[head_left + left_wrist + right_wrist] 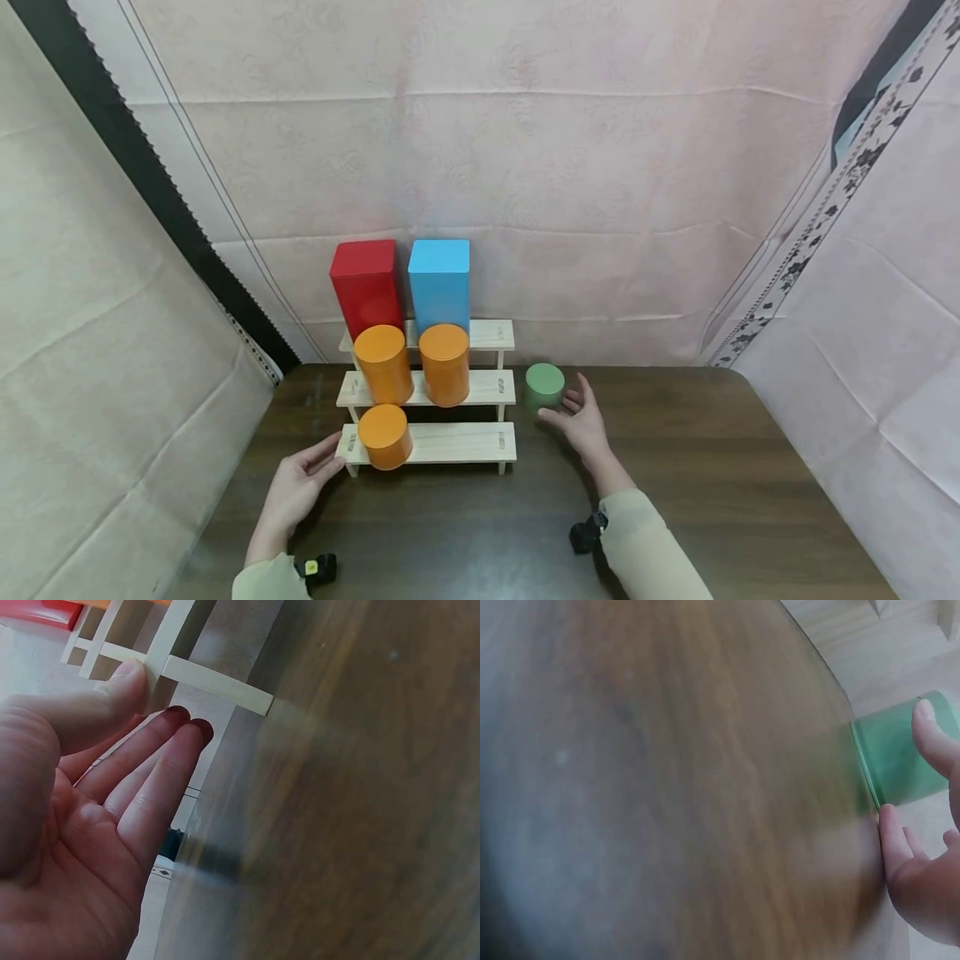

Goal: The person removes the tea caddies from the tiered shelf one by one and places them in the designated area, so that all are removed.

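A pale wooden three-step display stand [457, 444] stands on the table. My left hand [296, 487] pinches the left end of its lowest step; in the left wrist view the thumb [129, 675] lies against the step's end. One orange cylinder [385, 437] sits at the left of that step. Two more orange cylinders, left [384, 367] and right [445, 367], occupy the middle step. To the right of the stand, a green cylinder [544, 385] is upright on the table. My right hand [585, 427] is beside it, thumb and fingers spread around its near right side.
A red block [367, 283] and a blue block [439, 283] stand tall on the top step. The brown wooden table [675, 450] ends at a pale cloth backdrop [600, 208], with more cloth hanging on both sides.
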`<control>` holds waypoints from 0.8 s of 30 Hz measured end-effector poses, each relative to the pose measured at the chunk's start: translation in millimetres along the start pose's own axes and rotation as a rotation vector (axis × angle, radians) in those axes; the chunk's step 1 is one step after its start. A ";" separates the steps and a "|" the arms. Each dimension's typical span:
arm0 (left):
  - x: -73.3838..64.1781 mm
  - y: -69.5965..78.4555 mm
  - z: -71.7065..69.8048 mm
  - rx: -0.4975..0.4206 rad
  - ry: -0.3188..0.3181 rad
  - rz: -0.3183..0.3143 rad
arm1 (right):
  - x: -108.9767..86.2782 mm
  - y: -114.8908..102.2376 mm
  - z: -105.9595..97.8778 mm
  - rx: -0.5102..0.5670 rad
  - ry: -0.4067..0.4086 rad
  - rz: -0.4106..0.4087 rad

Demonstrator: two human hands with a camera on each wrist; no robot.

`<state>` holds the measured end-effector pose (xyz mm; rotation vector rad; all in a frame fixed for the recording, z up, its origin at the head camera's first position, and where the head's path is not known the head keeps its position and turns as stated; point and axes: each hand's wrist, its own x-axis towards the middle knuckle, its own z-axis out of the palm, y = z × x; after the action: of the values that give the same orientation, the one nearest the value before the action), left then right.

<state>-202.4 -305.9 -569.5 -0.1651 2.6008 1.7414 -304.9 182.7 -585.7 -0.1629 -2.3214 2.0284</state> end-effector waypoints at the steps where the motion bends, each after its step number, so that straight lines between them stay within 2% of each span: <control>1: 0.2 0.0 -0.1 -0.001 0.001 -0.001 | -0.6 0.3 -1.6 0.005 -0.006 0.002; 11: -0.3 -0.6 -0.4 -0.011 -0.003 0.002 | -10.1 1.0 -15.2 0.055 -0.025 0.036; 24: -1.4 1.8 -0.4 0.004 -0.006 0.010 | -14.9 0.5 -24.6 0.100 0.009 0.090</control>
<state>-201.1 -305.5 -567.6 -0.1469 2.6055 1.7377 -287.3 205.3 -582.4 -0.2760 -2.2408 2.1746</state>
